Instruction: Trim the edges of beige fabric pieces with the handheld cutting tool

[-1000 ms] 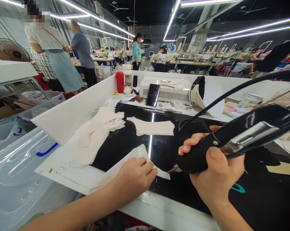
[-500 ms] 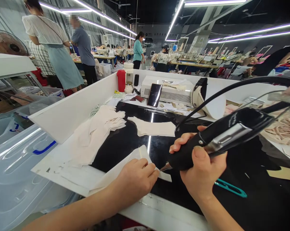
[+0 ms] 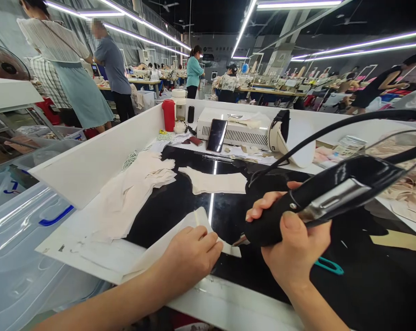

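phone [image 3: 217,135] before machine [image 3: 237,129], probably leaning

Tool tip [image 3: 240,240] behind fabric piece [image 3: 180,230]

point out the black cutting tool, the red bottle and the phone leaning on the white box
black cutting tool [image 3: 280,223], head view, on its black grip in the right hand.
red bottle [image 3: 168,117], head view, mid body.
phone [image 3: 218,135], head view, middle of its dark screen.

Black tool [image 3: 318,202], cream fabric piece [image 3: 180,230], glossy black tabletop [image 3: 228,211], red bottle [image 3: 168,115], teal snips [image 3: 328,265].
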### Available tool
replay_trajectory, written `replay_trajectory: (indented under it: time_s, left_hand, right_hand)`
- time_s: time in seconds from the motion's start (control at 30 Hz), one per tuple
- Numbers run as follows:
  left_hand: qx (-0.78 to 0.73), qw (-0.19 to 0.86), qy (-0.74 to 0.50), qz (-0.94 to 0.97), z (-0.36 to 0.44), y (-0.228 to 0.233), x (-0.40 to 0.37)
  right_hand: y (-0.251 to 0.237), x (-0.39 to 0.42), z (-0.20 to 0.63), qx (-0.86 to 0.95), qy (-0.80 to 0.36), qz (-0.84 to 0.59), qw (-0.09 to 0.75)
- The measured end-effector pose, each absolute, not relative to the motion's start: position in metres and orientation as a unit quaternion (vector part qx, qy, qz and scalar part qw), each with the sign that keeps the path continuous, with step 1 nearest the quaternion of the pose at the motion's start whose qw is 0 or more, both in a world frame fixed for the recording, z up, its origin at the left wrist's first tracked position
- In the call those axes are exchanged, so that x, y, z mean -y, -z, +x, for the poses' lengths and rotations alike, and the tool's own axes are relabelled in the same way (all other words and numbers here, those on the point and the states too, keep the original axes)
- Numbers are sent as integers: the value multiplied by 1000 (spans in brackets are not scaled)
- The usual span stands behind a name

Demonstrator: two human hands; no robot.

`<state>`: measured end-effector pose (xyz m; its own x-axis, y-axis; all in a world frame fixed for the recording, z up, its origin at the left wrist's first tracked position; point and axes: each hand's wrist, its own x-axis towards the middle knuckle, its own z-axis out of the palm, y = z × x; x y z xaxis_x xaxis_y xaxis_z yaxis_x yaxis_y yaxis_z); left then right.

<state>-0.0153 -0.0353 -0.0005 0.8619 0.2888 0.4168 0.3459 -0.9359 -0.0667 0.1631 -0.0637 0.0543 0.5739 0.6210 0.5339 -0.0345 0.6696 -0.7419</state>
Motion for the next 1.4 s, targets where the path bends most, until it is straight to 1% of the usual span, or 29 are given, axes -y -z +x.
replay_trajectory:
  time_s: [0.23,0.37,0.6,1.2,1.3,1.4]
  left_hand:
    - [161,67,196,-965,-16,3,33]
    - [162,63,191,-966,-16,3,33]
    - [160,57,188,-968,-17,1,32]
    - [162,59,181,-968,-17,1,32]
    - [164,58,180,-968,-17,0,32]
    - [166,62,184,-967,-17,0,33]
  right_hand:
    - [-49,62,164,433,-198,-374,796]
    - [-55,63,160,417,-204,-356,811]
    - [-52,69,151,431,-241,-340,800]
    - [-45,67,151,450,-226,-342,793]
    - [-48,67,151,453,-228,-343,790]
    - [-54,70,154,426,-230,-342,805]
